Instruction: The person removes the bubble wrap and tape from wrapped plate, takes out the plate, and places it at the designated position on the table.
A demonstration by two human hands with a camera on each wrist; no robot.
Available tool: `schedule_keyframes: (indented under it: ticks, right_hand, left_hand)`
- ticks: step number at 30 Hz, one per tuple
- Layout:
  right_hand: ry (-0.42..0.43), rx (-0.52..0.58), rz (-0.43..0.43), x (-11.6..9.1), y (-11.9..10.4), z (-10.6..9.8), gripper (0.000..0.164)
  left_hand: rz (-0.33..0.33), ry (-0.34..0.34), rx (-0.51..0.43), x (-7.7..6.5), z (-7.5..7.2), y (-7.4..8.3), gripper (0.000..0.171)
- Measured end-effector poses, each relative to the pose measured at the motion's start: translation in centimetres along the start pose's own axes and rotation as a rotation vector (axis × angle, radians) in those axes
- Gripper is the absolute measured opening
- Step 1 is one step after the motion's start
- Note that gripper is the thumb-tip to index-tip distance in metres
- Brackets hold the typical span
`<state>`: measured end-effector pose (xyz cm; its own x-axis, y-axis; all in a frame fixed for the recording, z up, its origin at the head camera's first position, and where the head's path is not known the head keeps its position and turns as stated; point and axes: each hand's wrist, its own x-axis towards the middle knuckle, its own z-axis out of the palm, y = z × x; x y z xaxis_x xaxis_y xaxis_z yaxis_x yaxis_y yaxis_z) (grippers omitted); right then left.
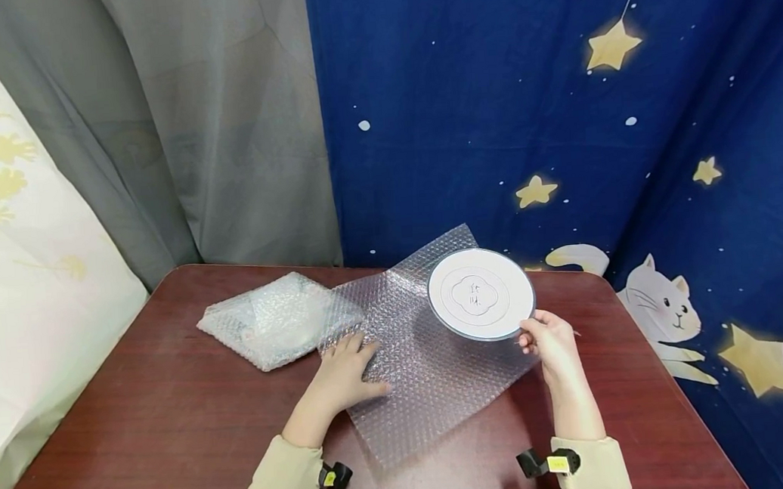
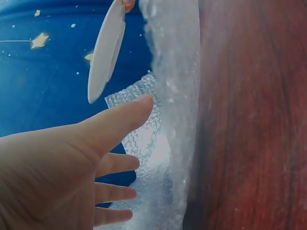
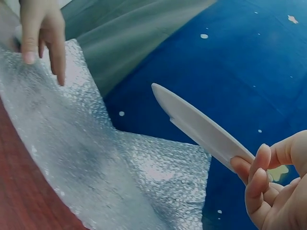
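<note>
My right hand [image 1: 550, 343] pinches the rim of a round white plate [image 1: 481, 294] with a dark blue edge and a lobed motif around characters. In the right wrist view the plate [image 3: 201, 125] shows edge-on, held above a sheet of bubble wrap [image 3: 91, 158]. The clear sheet [image 1: 427, 363] lies spread on the table, its far corner raised. My left hand [image 1: 343, 377], fingers spread straight, is at the sheet's left edge. In the left wrist view that hand [image 2: 72, 153] has its thumb extended over the wrap [image 2: 168, 120].
A bundle in bubble wrap [image 1: 274, 321] lies left of the sheet, partly overlapped by it. Everything rests on a dark red wooden table [image 1: 171, 411]. Behind its far edge hang a grey curtain [image 1: 240, 134] and a blue star-patterned curtain [image 1: 463, 103].
</note>
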<state>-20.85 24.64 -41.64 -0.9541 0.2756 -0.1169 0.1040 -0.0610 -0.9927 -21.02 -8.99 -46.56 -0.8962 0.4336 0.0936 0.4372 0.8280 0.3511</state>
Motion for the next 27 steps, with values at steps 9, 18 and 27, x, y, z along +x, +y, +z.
schedule_keyframes:
  ticks: [9, 18, 27]
  right_hand:
    - [0.086, 0.089, -0.014, 0.1, -0.3, -1.3, 0.014]
    - [0.172, 0.171, -0.026, 0.4, -0.4, -2.7, 0.006]
    - [0.263, 0.225, -0.034, 0.8, -0.5, -4.2, 0.014]
  left_hand:
    - [-0.025, -0.080, -0.035, -0.1, 0.4, -0.4, 0.092]
    - [-0.042, -0.138, -0.080, -0.1, 0.8, -0.8, 0.098]
    - [-0.060, -0.180, -0.091, -0.4, 0.5, -0.8, 0.099]
